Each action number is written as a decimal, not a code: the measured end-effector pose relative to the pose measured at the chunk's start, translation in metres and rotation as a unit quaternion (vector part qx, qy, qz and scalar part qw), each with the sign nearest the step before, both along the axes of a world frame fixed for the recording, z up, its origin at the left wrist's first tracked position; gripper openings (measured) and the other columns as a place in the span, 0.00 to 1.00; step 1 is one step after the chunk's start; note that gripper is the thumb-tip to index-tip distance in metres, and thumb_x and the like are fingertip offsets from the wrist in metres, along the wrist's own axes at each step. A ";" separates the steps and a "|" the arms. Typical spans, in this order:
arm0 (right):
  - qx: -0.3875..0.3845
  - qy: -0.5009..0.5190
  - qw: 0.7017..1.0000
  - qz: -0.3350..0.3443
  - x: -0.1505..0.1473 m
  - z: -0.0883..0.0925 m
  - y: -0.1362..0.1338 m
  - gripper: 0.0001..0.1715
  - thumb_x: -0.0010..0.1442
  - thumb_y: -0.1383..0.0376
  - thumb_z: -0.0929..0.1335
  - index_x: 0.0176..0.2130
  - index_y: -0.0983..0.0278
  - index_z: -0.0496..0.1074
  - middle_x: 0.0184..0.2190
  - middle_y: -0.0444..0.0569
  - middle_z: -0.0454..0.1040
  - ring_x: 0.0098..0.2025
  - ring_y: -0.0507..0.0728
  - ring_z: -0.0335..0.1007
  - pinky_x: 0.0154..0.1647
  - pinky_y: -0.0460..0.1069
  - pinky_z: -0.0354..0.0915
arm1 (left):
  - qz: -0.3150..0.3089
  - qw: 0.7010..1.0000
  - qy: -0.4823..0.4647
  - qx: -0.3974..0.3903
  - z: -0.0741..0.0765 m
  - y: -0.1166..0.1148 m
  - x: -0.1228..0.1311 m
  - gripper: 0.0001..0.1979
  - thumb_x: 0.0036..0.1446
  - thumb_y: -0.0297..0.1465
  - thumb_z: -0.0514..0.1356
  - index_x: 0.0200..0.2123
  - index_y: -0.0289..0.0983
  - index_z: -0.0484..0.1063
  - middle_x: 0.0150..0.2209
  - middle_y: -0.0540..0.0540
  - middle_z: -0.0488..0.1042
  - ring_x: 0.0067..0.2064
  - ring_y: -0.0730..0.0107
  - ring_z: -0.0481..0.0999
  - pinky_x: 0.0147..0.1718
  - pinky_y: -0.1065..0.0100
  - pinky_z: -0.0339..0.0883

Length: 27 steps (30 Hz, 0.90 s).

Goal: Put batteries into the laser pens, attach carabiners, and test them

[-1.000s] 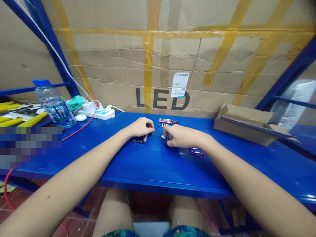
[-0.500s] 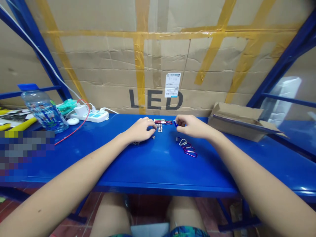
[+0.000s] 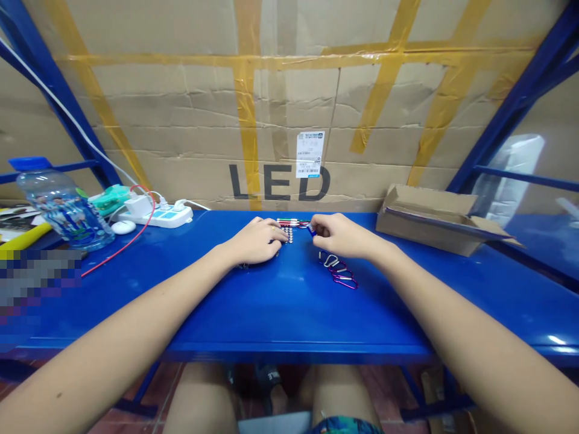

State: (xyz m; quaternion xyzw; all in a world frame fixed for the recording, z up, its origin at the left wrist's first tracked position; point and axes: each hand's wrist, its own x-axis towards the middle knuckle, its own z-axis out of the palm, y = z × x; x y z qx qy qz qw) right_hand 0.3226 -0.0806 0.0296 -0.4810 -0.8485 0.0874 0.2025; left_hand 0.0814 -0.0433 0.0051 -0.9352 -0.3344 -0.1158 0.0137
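My left hand rests on the blue table with its fingers bent and apart, beside rows of small silver pieces. Some small metal parts are partly hidden below its palm. My right hand pinches a small blue object between thumb and fingers. Between the hands, near the back edge, lie red and green metallic tubes. Several carabiners, silver, blue and purple, lie below my right hand, a purple one nearest me.
A water bottle, a white power strip and a red cable are at the left. An open cardboard box sits at the back right. A large cardboard sheet stands behind the blue table.
The view has shifted slightly. My right hand has moved a little left with the blue object, closer to the tubes. My left hand now covers more of the silver pieces.
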 end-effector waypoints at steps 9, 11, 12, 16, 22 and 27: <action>-0.026 0.055 0.998 0.018 -0.002 -0.001 0.001 0.03 0.52 0.68 0.65 0.31 0.62 0.64 0.30 0.45 0.72 0.31 0.53 0.65 0.31 0.48 0.58 | -0.023 0.999 -0.017 -0.042 0.008 -0.018 -0.001 0.18 0.60 0.27 0.51 0.44 0.43 0.80 0.53 0.51 0.78 0.59 0.58 0.67 0.57 0.54 0.52; -0.040 0.075 0.996 0.031 -0.004 -0.002 0.001 0.03 0.52 0.67 0.65 0.32 0.62 0.64 0.30 0.45 0.71 0.32 0.54 0.65 0.31 0.48 0.58 | -0.029 0.998 -0.015 -0.045 0.010 -0.023 0.000 0.19 0.59 0.27 0.51 0.44 0.43 0.80 0.53 0.51 0.78 0.58 0.58 0.68 0.57 0.53 0.52; -0.046 0.081 0.995 0.035 -0.004 -0.002 0.001 0.04 0.52 0.67 0.65 0.32 0.62 0.64 0.30 0.44 0.71 0.32 0.54 0.65 0.31 0.48 0.58 | -0.034 0.998 -0.013 -0.047 0.011 -0.026 0.001 0.19 0.59 0.27 0.51 0.44 0.43 0.80 0.53 0.51 0.78 0.58 0.58 0.68 0.57 0.53 0.53; -0.043 0.085 0.995 0.031 -0.006 -0.005 0.002 0.04 0.52 0.67 0.66 0.31 0.62 0.64 0.28 0.43 0.69 0.31 0.53 0.64 0.31 0.48 0.57 | -0.059 0.997 -0.014 -0.051 0.012 -0.035 0.002 0.19 0.59 0.25 0.51 0.44 0.43 0.80 0.51 0.51 0.79 0.57 0.58 0.68 0.56 0.54 0.54; -0.035 0.083 0.996 0.024 -0.009 -0.009 0.002 0.04 0.52 0.68 0.66 0.31 0.62 0.65 0.27 0.42 0.68 0.30 0.53 0.62 0.31 0.47 0.56 | -0.035 0.999 -0.016 0.023 0.007 -0.032 0.007 0.17 0.62 0.25 0.52 0.48 0.42 0.78 0.51 0.47 0.78 0.55 0.57 0.67 0.52 0.56 0.56; -0.034 0.076 0.995 0.057 -0.014 -0.011 -0.001 0.04 0.53 0.71 0.65 0.33 0.63 0.67 0.29 0.43 0.70 0.32 0.53 0.65 0.33 0.47 0.57 | -0.042 0.997 0.044 0.054 0.004 -0.027 0.013 0.15 0.66 0.29 0.53 0.46 0.43 0.79 0.45 0.45 0.79 0.50 0.56 0.66 0.45 0.57 0.55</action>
